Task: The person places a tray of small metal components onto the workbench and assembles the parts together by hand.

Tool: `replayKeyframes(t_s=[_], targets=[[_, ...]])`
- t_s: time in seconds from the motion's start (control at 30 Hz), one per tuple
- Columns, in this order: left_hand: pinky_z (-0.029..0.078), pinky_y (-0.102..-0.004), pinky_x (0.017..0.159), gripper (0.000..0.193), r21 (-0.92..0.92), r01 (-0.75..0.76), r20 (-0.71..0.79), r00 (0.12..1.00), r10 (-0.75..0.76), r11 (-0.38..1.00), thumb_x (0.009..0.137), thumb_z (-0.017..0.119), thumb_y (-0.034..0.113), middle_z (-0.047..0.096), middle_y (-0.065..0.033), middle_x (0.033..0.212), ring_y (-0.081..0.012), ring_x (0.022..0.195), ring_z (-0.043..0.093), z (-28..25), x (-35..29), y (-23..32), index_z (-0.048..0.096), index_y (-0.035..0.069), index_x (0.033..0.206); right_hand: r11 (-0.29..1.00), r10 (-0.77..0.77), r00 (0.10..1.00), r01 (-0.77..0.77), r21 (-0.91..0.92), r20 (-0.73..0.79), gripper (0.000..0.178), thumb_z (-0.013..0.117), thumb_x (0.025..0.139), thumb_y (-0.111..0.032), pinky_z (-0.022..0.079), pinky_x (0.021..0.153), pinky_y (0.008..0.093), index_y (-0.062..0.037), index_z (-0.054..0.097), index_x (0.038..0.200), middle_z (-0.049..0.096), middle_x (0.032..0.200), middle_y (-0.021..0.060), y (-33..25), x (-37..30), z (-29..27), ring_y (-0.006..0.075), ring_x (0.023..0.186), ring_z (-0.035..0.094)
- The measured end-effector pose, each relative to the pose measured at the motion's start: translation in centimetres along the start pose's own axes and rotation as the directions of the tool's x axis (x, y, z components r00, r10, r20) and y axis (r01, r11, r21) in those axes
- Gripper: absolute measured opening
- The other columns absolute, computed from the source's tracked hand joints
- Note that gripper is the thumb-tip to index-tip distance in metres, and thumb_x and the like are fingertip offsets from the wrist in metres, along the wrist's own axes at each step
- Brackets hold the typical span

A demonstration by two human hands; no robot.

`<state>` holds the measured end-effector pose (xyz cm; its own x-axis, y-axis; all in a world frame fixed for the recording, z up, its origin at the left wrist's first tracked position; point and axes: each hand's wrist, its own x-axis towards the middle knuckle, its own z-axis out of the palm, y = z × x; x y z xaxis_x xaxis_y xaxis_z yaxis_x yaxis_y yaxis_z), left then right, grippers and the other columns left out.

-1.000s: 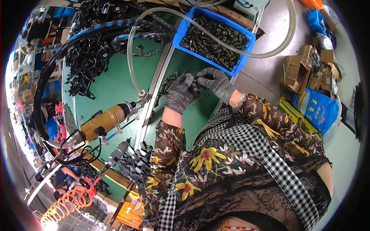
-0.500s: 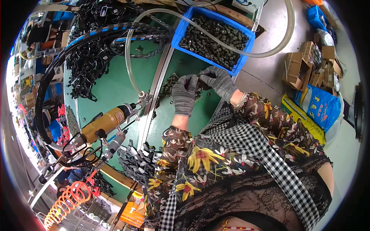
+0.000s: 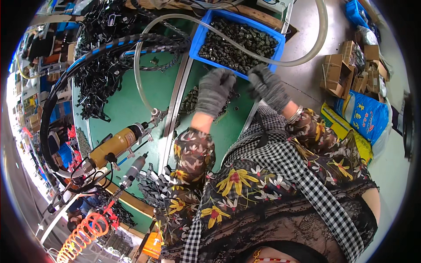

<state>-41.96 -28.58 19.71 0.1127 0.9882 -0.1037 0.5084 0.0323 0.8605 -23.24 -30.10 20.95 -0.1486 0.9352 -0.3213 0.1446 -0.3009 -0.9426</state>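
Observation:
Both my hands wear grey knit gloves and stand apart at the near side of a blue plastic bin (image 3: 196, 49). The bin holds a heap of small dark ribbed metal parts (image 3: 239, 41). My left hand (image 3: 214, 91) is closed just short of the bin's near wall, its fingertips curled together; whatever they hold is hidden. At the near right corner of the bin is my right hand (image 3: 268, 87), its fingers smeared by motion. A loose pile of similar small parts (image 3: 189, 103) lies on the green tabletop (image 3: 234, 120), partly behind my left hand.
A clear hose (image 3: 137, 65) arches over the bin. On the left, a fixture with a brass-coloured cylinder (image 3: 115, 147) stands beside a metal rail (image 3: 177, 94). Black parts (image 3: 94, 83) heap beyond it. Cartons (image 3: 337, 74) and a blue sack (image 3: 362, 114) sit at the right.
My hands were together over the green tabletop, fingertips meeting. They have parted: the right moved rightward to the bin's corner, and the left rose slightly toward the bin.

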Motion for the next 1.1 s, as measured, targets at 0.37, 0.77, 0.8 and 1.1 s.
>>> replayKeyframes(t_s=[0.37,0.77,0.8,1.1], targets=[[0.045,-0.0447,0.077,0.013,0.664,-0.240,0.041,0.957,0.286,0.708,0.078,0.065,0.025,0.064,-0.0083,0.085,-0.0302,0.087,0.057,6.4,4.1,1.0,0.063,0.013,0.083,0.860,-0.262,0.951,0.152,-0.487,-0.166,0.018,0.061,0.088,-0.018,0.051,0.067,0.0389,-0.0024,0.064,0.097,0.065,0.080,0.0191,2.1,1.3,-4.2,0.0336,0.074,0.065],[0.041,-0.0455,0.088,0.027,0.831,-0.115,0.072,0.992,0.101,0.544,0.073,0.070,0.029,0.063,-0.0072,0.105,-0.0292,0.106,0.053,1.8,9.6,-1.1,0.068,0.019,0.097,0.844,-0.299,0.940,0.181,-0.505,-0.163,0.017,0.063,0.087,-0.019,0.051,0.067,0.0387,-0.0045,0.064,0.096,0.065,0.079,0.0176,2.5,1.2,-3.4,0.0320,0.072,0.065],[0.041,-0.0455,0.088,0.027,0.821,-0.139,0.093,0.989,0.111,0.554,0.073,0.070,0.029,0.063,-0.0072,0.105,-0.0292,0.106,0.053,2.9,10.4,-0.8,0.068,0.019,0.097,0.837,-0.297,0.935,0.156,-0.525,-0.195,0.018,0.064,0.086,-0.020,0.051,0.068,0.0386,-0.0048,0.063,0.096,0.065,0.079,0.0177,3.2,1.1,-3.8,0.0320,0.073,0.066],[0.046,-0.0419,0.086,0.021,0.903,-0.131,0.176,0.982,-0.074,0.410,0.079,0.063,0.019,0.065,-0.0055,0.105,-0.0255,0.105,0.058,3.0,10.9,1.4,0.068,0.015,0.099,0.827,-0.299,0.937,0.162,-0.539,-0.177,0.021,0.064,0.086,-0.022,0.052,0.068,0.0403,-0.0044,0.062,0.097,0.066,0.082,0.0180,2.4,0.9,-3.2,0.0350,0.077,0.065]])
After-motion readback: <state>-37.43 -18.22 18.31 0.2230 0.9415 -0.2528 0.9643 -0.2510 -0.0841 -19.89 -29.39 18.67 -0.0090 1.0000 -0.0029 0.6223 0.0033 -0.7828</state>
